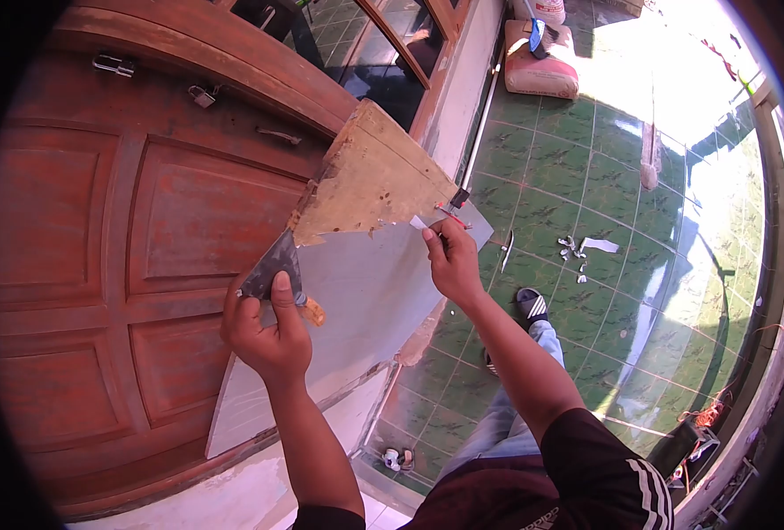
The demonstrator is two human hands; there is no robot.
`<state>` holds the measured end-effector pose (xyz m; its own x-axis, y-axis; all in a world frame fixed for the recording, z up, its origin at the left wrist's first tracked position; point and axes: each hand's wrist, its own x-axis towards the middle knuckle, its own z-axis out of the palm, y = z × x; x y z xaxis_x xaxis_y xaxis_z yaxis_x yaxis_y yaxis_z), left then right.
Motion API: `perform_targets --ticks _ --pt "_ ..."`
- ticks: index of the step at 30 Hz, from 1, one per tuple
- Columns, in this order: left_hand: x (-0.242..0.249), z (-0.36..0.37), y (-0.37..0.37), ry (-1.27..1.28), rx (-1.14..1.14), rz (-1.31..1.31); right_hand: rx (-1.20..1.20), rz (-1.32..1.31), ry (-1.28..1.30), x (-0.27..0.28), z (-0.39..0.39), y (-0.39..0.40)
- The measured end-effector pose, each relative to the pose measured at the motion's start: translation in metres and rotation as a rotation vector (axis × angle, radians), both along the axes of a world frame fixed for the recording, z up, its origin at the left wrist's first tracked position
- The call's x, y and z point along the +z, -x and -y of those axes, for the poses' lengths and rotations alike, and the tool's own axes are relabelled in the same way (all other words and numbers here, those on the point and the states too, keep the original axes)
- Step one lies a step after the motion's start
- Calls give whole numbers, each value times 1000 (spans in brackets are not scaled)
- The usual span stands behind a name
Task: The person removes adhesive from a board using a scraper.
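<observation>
A large board (pixel 339 291) leans at a slant below the window, its lower part pale grey and its upper part bare tan wood (pixel 379 172) with a ragged boundary. My left hand (pixel 268 331) is closed on a dark flat scraper (pixel 279 263) at the board's left edge; an orange-brown piece, perhaps its handle, shows beside the fingers. My right hand (pixel 452 256) pinches a small white strip (pixel 418 223) near the boundary. Just above the right hand, a small black-and-red tool (pixel 456 205) rests at the board's right edge.
A red-brown panelled door (pixel 56 212) with padlocks stands at left. White scraps (pixel 600 245) lie on the green tiles (pixel 622 300). A cement sack (pixel 540 66) is at the top, orange wire (pixel 703 413) at lower right. My sandalled foot (pixel 531 306) is below the board's right side.
</observation>
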<state>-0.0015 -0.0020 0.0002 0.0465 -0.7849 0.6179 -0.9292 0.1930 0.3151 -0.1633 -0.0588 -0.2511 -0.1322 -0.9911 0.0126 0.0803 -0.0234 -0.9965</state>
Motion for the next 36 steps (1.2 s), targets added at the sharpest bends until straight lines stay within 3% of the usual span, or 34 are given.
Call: perform_targets --ticks 4,19,36 --pt "2 -3 -2 -44 22 28 -41 -83 72 -13 -5 9" --pt "-1 -2 -1 -43 43 4 -3 -53 -186 -57 -41 30" --pt "-4 -1 -2 -3 43 5 -65 -183 -274 -103 -60 56"
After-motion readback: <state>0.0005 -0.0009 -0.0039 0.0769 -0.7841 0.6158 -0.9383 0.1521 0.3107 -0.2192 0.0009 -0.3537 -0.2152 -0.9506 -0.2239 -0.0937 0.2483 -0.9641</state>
